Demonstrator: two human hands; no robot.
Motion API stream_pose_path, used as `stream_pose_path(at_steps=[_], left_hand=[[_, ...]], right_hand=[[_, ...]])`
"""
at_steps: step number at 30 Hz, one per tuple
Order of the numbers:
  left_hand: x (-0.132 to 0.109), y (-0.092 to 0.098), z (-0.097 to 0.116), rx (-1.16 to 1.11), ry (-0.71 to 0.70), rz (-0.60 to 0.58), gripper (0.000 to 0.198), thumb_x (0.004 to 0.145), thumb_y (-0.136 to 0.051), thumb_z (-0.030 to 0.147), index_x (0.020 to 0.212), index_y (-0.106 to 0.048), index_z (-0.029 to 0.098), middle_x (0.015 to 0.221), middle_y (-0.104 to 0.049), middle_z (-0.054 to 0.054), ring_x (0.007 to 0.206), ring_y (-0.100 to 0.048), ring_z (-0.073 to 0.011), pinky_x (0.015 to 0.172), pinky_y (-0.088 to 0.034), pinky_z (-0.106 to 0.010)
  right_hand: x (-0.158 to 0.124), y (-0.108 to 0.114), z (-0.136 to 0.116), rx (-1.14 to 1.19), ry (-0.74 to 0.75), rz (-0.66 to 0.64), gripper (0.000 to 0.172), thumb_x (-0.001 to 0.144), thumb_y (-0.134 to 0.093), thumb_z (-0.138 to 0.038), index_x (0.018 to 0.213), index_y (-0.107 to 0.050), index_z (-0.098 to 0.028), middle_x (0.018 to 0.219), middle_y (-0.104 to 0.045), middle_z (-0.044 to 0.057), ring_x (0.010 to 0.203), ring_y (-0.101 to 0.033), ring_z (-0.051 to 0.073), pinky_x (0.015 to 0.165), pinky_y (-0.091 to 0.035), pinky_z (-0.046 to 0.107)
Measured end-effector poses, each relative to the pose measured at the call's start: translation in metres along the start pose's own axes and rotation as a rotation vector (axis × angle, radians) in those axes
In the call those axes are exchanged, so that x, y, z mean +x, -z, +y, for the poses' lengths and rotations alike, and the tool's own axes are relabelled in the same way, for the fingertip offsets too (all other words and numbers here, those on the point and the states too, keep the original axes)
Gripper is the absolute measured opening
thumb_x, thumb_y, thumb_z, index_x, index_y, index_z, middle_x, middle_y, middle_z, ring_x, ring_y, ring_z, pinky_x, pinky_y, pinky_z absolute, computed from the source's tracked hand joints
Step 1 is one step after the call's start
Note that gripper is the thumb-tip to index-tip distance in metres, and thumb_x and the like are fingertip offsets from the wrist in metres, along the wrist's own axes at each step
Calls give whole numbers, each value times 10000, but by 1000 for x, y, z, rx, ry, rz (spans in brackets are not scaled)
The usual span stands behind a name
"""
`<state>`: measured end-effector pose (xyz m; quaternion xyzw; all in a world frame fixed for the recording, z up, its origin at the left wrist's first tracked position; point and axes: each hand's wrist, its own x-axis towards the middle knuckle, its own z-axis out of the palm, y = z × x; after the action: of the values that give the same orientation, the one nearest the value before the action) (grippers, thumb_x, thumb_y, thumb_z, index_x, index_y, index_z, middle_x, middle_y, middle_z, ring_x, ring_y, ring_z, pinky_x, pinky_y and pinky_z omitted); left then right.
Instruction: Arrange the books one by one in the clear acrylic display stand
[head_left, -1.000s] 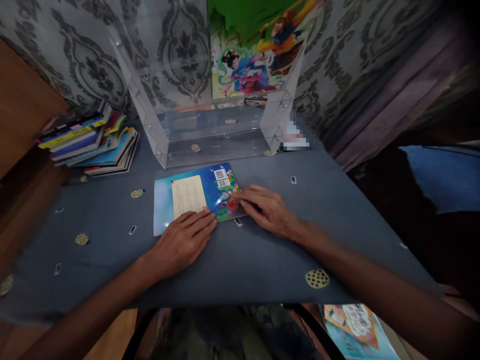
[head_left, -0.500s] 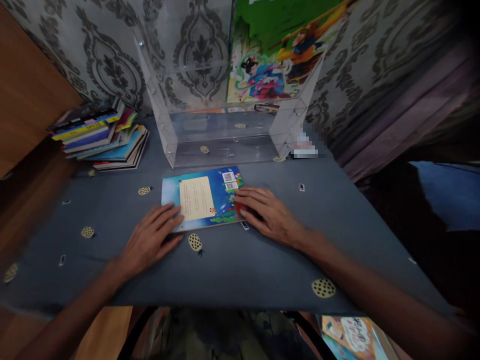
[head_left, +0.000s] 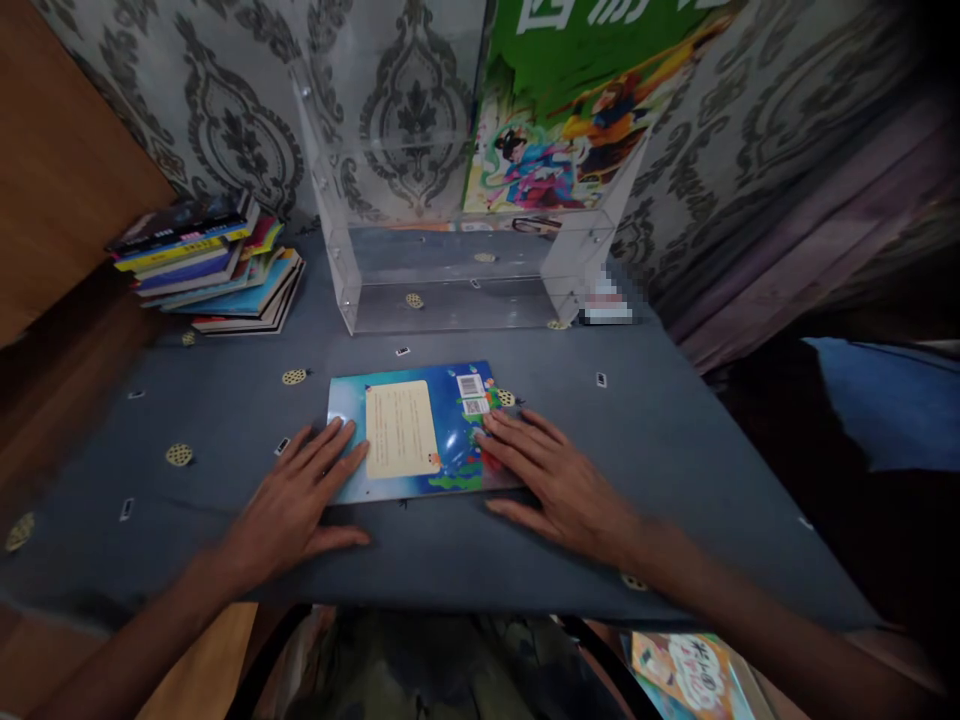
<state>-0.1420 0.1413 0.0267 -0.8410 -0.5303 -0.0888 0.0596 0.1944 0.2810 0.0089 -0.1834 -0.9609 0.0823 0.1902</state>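
A thin blue picture book point(head_left: 401, 430) lies closed and flat on the dark grey tablecloth point(head_left: 225, 400). Its upper face carries a cream text panel, a barcode and painted sea plants. The fingers of my left hand point(head_left: 300, 500) rest on the book's left edge, stretched out, with the thumb apart on the cloth. On the right edge lie the spread fingers of my right hand point(head_left: 555, 485), palm down. Neither hand is wrapped round the book.
Behind the book stands a clear acrylic rack point(head_left: 450, 300) holding a green illustrated book point(head_left: 570, 110). A stack of books point(head_left: 217, 265) sits at the back left. Below the table's front edge, at right, are more books point(head_left: 690, 675). A pixelated object point(head_left: 607, 300) is beside the rack.
The book has slid toward me across the cloth, with both hands on its edges. My thumbs now stand farther from the other fingers. The view has shifted slightly.
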Motion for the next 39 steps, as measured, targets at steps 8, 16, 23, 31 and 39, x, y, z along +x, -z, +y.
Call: stream_pose_path(at_steps=[8,16,23,31,39], left_hand=[[-34,12,32,48,-86,-40,812,926,-570,593,1583,-299,200,1575,-425,-153,1447,-411,-355,1148,-386,-563],[-44,36,39,99,-215,37,573,992,-450,204,1558,-368,236,1401,-635,-14,1277,-614,-205,1120,-469,-367],[-11,66,10,-314,-18,185,367,989,-567,330,1349,-577,399,1045,-786,41,953,-755,-208,959,-591,-374],[98,76,-46,-913,417,422,489,770,-768,492,1172,-643,244,772,-697,5,721,-680,-187,649,-565,-287],[163,42,-73,-1167,462,424,357,712,-763,398,989,-671,193,704,-610,25,579,-534,-104,504,-415,-208]], right_hand=[[-46,12,-45,4,11,-63,817,923,-648,-501,1581,-297,-168,1511,-506,191,1414,-468,344,1156,-376,633],[-63,9,-59,29,55,-5,630,961,-596,-266,1546,-375,-187,1395,-634,130,1317,-574,299,1105,-470,582],[-46,31,-51,228,23,26,446,1036,-456,-235,1481,-488,-226,1330,-684,89,1272,-617,209,1038,-560,368],[7,58,-54,689,-397,343,289,1001,-527,-424,1039,-741,-233,805,-723,15,649,-678,152,630,-612,264],[32,26,-72,1572,-762,632,415,814,-725,-603,871,-694,-194,777,-678,18,631,-619,134,457,-569,221]])
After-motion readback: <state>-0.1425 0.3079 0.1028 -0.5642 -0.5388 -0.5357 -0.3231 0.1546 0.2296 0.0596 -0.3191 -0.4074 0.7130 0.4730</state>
